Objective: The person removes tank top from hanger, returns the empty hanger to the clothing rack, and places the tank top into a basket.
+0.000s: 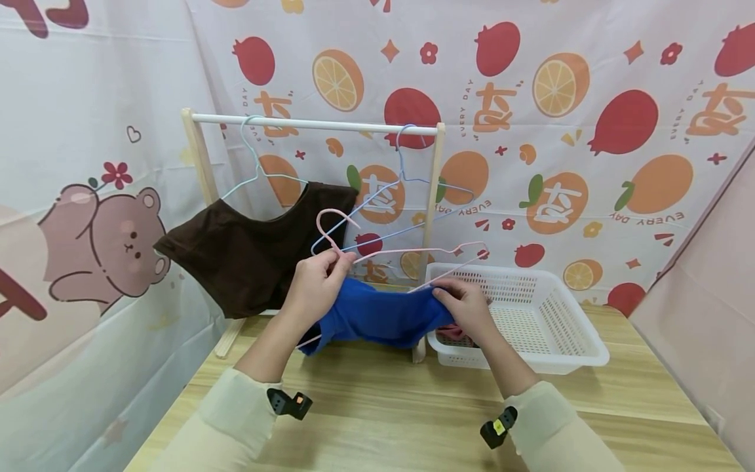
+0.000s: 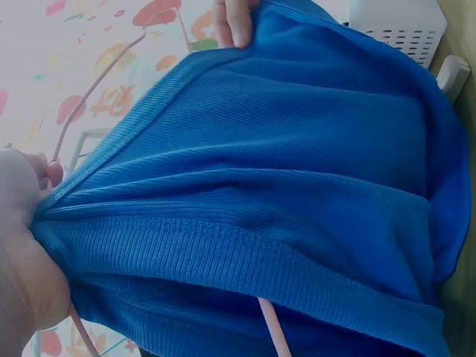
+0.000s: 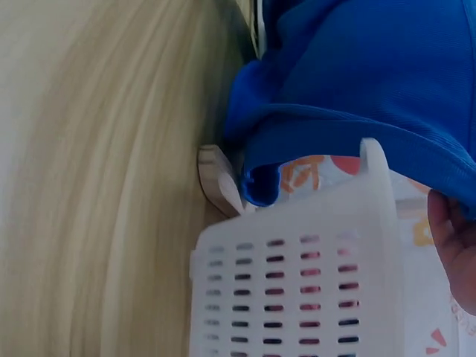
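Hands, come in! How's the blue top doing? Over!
Left hand gripping pink hanger. Right hand pinching edge of blue top. Hanger partly inside, one end uncovered. White basket near right hand, seemingly not blocking.

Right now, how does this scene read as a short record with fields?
Left hand: pinches the pink hanger below its hook
Right hand: pinches an edge of the blue garment
Hanger position: partly inside the blue garment, right end outside
Rack: holds a brown garment on a green hanger; bare blue hanger
Basket: white, on the table, pinkish cloth inside
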{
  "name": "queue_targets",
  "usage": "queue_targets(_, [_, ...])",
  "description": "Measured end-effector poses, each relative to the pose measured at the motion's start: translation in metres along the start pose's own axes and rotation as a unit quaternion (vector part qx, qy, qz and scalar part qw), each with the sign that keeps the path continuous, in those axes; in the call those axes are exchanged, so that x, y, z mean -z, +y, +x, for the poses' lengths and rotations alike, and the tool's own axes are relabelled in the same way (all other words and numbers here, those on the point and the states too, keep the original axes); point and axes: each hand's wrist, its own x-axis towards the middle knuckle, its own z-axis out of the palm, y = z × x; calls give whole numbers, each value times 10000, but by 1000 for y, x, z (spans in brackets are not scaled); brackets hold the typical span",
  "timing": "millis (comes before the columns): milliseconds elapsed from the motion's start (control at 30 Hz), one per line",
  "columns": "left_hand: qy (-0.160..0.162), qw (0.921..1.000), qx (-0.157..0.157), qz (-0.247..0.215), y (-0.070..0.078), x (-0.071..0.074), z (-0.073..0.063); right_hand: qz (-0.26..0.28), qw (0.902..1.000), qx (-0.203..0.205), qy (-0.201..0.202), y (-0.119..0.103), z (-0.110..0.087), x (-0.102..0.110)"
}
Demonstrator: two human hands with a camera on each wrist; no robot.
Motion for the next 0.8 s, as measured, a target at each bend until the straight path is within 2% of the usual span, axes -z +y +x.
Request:
queue_targets(333, [53,9999,132,-82,1,-6,12,-628,9968,-159,-479,-5,1,-28])
queue_targets(533, [200,9996,152,-133,0,-11,18,-952,9895,-319,-1042,-6,-1,-44])
queue_targets(667, [381,9991,95,-187,-1,-14,19,-1292,9819,-59,-1385,-11,-5,-49])
queue_targets(800, [638,9978,11,-161,-1,-17,20,-1496,9779,302,-1428,-17,-6,-52])
